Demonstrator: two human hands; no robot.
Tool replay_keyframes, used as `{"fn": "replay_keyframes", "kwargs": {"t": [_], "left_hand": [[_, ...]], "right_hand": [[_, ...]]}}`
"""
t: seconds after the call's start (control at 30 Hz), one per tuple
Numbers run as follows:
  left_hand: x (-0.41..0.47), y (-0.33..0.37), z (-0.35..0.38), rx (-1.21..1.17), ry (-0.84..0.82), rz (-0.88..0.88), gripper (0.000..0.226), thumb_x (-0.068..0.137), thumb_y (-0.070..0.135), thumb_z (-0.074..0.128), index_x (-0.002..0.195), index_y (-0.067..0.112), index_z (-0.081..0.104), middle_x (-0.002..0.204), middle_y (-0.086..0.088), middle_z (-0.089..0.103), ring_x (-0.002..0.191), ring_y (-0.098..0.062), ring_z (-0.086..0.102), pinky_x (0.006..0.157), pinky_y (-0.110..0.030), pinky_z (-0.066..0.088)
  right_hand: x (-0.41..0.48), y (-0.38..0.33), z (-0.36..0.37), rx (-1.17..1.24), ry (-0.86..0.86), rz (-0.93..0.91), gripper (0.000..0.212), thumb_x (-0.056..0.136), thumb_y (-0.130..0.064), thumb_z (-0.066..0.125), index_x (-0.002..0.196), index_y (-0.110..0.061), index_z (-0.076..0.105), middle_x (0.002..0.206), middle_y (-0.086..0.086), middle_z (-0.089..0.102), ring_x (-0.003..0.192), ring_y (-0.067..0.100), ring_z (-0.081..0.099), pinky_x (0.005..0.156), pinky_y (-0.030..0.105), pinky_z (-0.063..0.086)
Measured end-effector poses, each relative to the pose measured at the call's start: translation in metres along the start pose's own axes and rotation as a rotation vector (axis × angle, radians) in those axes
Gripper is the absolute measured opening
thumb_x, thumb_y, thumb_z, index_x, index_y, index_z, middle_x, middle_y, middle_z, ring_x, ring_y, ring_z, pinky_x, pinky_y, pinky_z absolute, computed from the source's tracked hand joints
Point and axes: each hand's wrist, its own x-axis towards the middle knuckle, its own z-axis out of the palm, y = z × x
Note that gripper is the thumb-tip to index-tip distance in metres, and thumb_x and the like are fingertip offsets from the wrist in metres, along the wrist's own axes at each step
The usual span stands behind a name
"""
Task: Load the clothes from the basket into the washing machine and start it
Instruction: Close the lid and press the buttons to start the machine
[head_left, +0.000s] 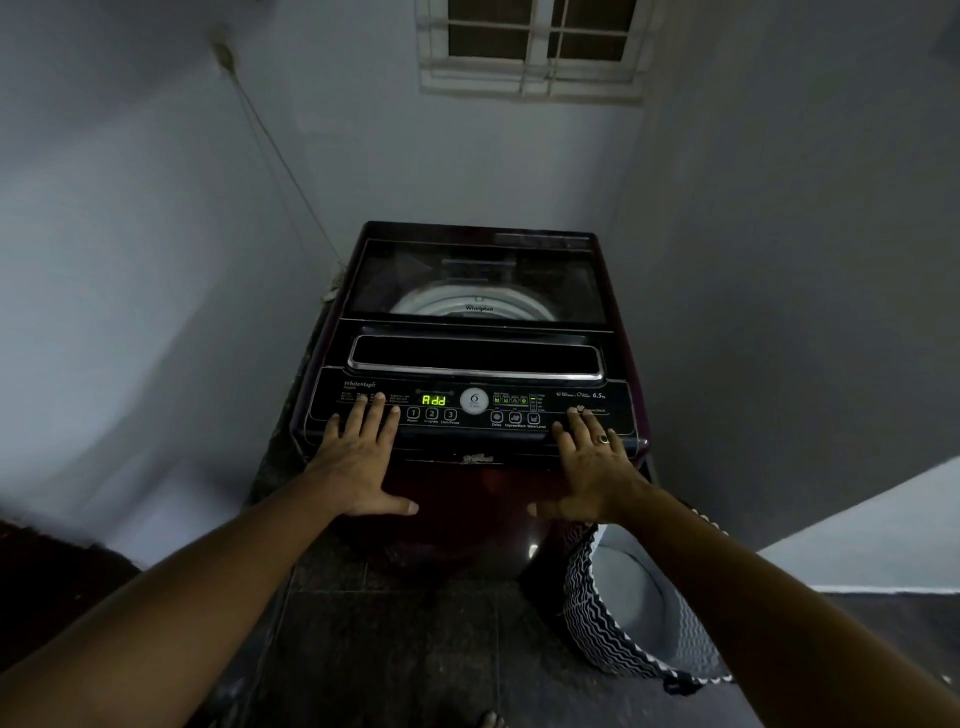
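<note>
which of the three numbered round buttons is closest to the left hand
The round black button marked 1, leftmost of the three, just beside the left hand; button 2 and button 3 sit farther right.

The basket is partly hidden by the right forearm (the control panel labels are too small to read).

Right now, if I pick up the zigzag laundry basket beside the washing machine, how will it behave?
Probably light: the laundry basket looks empty, only pale lining showing. Likely soft, not stiff: its fabric-like wall leans and bulges. It may sag if gripped on one side.
</note>
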Motion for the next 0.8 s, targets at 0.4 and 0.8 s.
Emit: {"fn": "replay_keyframes", "kwargs": {"t": [0.4, 0.8], "left_hand": [[0.0024, 0.0015, 0.0045, -0.008, 0.026, -0.017, 0.151, 0.054, 0.102, 0.044, 0.156, 0.012, -0.021, 0.162, -0.016, -0.031, 0.151, -0.037, -0.025, 0.123, -0.061, 0.004], [0.0029, 0.0005, 0.0053, -0.017, 0.017, -0.017, 0.152, 0.053, 0.102, 0.044, 0.156, 0.012, -0.021, 0.162, -0.016, -0.032, 0.151, -0.036, -0.026, 0.123, -0.061, 0.004]], "right_hand": [[0.0001, 0.0018, 0.0031, -0.015, -0.01, -0.015, 0.145, 0.06, -0.098, 0.046, 0.16, -0.009, -0.007, 0.165, 0.02, -0.02, 0.152, 0.038, -0.021, 0.122, 0.062, 0.0], [-0.0003, 0.0009, 0.0028, -0.02, -0.02, -0.011, 0.145, 0.06, -0.098, 0.046, 0.16, -0.009, -0.008, 0.165, 0.02, -0.021, 0.152, 0.038, -0.022, 0.122, 0.063, 0.001]]}}
